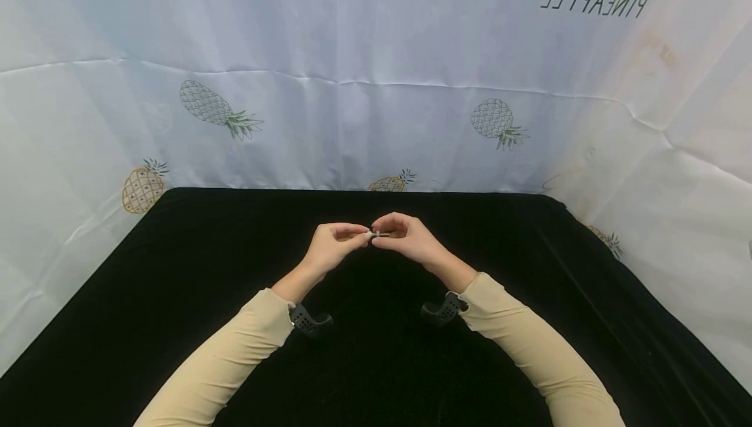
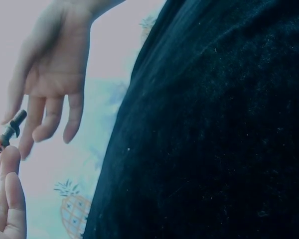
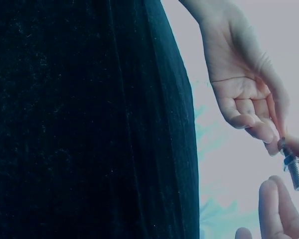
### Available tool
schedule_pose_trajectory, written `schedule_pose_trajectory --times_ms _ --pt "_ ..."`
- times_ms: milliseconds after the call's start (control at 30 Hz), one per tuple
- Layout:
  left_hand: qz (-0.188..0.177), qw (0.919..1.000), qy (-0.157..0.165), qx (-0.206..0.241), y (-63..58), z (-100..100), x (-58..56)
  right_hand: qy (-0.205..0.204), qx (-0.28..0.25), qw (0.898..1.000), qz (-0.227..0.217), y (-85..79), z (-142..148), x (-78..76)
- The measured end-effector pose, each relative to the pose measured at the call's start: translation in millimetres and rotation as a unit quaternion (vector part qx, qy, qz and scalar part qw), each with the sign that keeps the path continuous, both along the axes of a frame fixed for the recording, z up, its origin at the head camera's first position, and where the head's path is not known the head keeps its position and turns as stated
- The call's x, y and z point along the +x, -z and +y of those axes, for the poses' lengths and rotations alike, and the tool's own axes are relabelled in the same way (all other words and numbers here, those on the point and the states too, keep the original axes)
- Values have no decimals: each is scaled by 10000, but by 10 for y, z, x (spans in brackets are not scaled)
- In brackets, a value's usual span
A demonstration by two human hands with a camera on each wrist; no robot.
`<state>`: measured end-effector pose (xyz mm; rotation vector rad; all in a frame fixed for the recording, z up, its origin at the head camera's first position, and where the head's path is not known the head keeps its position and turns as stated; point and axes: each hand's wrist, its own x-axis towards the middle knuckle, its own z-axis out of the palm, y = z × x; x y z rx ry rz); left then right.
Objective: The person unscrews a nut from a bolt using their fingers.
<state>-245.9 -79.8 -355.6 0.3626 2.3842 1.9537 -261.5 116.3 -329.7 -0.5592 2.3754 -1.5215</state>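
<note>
A small metal bolt (image 1: 384,235) with a nut (image 3: 290,160) around its shank is held between the two hands, above the black cloth. My left hand (image 1: 330,247) pinches the bolt at one end between thumb and fingertips. The threaded end (image 3: 297,180) points toward my right hand (image 1: 411,239). That hand's thumb lies close to the nut, and its fingers are spread loosely around the bolt with a gap showing. Whether the right thumb touches the nut I cannot tell. In the left wrist view, the bolt's shank (image 2: 20,117) sticks out beyond the left fingertips.
Black cloth (image 1: 364,362) covers the table beneath both hands. White curtains (image 1: 352,35) printed with pineapples stand behind and at the sides. Each wrist carries a dark strap with a camera mount, such as the left mount (image 1: 310,321).
</note>
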Motion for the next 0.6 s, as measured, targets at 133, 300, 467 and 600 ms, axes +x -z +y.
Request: schedule_pose_trajectory --times_ms 133,300,467,600 --pt "-7 10000 30 42 -3 -3 5 80 61 9995 -286 2 -11 1" --pt "7 10000 24 2 0 -11 6 113 128 9995 -266 0 -17 3" --pt "27 10000 0 11 7 -8 -3 45 102 9999 92 9 -13 -4" --pt "10 10000 4 54 6 -2 -7 -56 -56 9999 66 21 -13 -8"
